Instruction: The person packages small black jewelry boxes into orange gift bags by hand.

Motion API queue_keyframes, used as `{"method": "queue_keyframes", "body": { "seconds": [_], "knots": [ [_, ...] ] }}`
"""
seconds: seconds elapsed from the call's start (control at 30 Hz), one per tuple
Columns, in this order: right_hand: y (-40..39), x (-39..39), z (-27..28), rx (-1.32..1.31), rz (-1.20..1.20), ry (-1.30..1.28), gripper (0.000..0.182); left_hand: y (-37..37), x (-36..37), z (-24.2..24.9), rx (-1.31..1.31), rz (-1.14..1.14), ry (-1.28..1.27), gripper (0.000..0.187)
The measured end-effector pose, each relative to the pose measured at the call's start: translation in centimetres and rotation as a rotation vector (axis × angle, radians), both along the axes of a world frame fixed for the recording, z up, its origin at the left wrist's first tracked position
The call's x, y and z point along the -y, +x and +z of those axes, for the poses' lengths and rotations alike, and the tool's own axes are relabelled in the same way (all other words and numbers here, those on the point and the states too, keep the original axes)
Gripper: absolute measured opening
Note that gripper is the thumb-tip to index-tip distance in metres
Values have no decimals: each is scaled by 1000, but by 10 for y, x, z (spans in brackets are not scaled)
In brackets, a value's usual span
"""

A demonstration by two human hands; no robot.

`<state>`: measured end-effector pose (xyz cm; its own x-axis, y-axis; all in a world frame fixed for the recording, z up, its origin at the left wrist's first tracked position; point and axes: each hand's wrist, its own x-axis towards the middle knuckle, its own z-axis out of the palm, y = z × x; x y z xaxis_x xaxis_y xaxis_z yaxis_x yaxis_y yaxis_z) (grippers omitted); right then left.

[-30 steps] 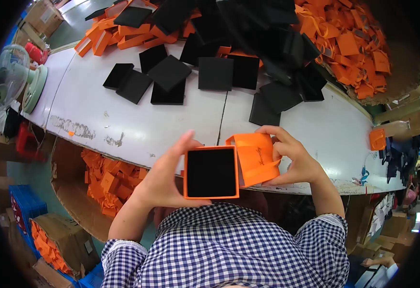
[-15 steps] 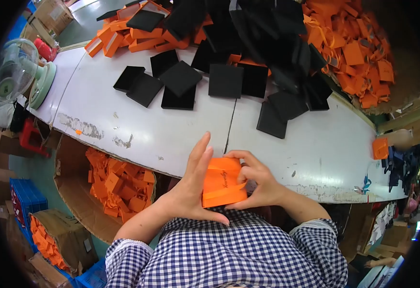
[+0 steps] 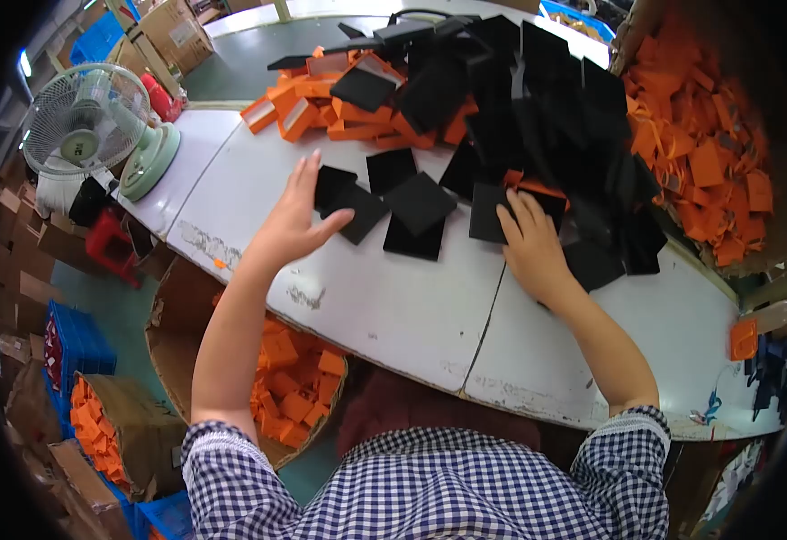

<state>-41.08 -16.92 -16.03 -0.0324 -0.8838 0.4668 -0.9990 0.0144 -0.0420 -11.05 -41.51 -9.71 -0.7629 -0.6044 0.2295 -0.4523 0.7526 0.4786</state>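
Note:
Both my arms reach forward over the white table. My left hand has its fingers stretched up and the thumb apart, holding nothing, beside a flat black square piece at the left of a loose group. Over on the right, my right hand lies with fingers spread, fingertips at the right edge of another black square piece. Between the hands, a black square overlaps others beneath it. Part of a black piece shows beside my right wrist.
A heap of black pieces and orange boxes covers the far side. Orange boxes fill a large container at right and a carton below the table's near edge. A fan stands at left.
The orange box that was between my hands is out of them. Both hands have moved forward and apart to the black pieces, and the view has shifted.

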Motion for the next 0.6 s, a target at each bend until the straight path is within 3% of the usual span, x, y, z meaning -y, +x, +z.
{"method": "queue_keyframes", "body": {
  "seconds": [0.1,0.17,0.23,0.27,0.33,0.5,0.6],
  "knots": [
    [-5,-11,4,39,41,-58,52,-66,63,-15,-77,152,-84,106],
    [-8,-20,9,258,57,-55,51,-99,103,-26,-104,181,-196,108],
    [-7,-26,14,464,72,-57,52,-126,135,-37,-266,149,-73,96],
    [-6,-29,16,563,77,-67,49,-134,138,-33,-284,138,-81,96],
    [-1,-34,20,694,95,-124,41,-145,134,-30,-233,59,41,76],
    [6,-53,42,681,95,-214,38,-135,120,-9,-104,33,66,66],
    [12,-71,47,1158,-52,25,39,-113,123,-10,-295,-86,189,72]
  ]
}}
